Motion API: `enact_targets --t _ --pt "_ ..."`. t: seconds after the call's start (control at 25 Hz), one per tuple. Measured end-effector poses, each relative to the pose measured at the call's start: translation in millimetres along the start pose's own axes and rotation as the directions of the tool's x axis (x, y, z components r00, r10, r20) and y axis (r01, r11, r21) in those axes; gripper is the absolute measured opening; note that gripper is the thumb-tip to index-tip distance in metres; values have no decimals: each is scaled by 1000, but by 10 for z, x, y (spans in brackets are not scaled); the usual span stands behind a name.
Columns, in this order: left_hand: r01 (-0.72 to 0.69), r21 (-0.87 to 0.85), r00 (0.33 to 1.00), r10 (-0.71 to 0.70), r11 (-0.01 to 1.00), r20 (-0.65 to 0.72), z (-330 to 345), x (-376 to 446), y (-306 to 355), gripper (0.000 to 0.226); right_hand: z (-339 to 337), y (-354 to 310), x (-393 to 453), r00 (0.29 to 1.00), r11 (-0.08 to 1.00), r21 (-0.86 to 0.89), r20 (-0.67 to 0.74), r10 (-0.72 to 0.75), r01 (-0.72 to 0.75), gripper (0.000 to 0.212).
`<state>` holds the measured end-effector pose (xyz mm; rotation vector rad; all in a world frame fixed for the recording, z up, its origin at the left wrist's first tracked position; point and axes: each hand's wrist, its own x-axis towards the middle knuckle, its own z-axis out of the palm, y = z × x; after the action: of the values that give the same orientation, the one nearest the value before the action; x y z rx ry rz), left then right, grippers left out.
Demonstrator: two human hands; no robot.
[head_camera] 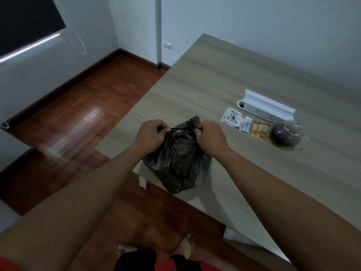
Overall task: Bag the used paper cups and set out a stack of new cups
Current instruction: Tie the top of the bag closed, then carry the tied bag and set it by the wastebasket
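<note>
Item one, as I see it from the head view: a black plastic bag (176, 159), full and crumpled, standing on the near corner of the wood-grain surface (224, 75), its lower end reaching the surface's front edge. Its neck is gathered at the top, with a thin twisted strand of plastic stretched between my two hands. My left hand (151, 133) has its fingers curled, pinching the left end of that strand; my right hand (210, 136) is likewise curled, pinching the right end beside the knotted tuft of the neck. What the bag holds I cannot tell; no cups show anywhere in view. Item two, to the right of the bag and well apart from it, a row along the surface: a white printed sachet (231, 119), a small cluster of white sticks (245, 125) just beside it, three orange-and-yellow packets (259, 129) next, then a round glass pot (286, 134) with dark contents. Behind this row lies a long white tray-like holder (266, 107). Item three: reddish wooden floor (78, 106) to the left and below, my bare feet (186, 247) at the bottom edge, a white wall with a socket (167, 45) at the far corner.
</note>
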<state>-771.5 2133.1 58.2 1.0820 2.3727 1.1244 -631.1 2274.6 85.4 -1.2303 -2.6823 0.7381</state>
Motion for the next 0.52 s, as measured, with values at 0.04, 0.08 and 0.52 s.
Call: enact_targets --t 0.04,0.08,0.52 --pt "22 11 999 -21 1000 -28 -188 -24 -157 10 113 -207 51 999 999 -5 18 -39 39 35" --pt "53 15 998 -52 998 -47 -344 -57 -305 11 218 -395 83 997 997 -14 36 -76 76 38" --pt "409 -84 845 -411 909 -343 -2480 -1648 -2348 13 1971 -3205 -436 723 755 -45 327 -608 655 20"
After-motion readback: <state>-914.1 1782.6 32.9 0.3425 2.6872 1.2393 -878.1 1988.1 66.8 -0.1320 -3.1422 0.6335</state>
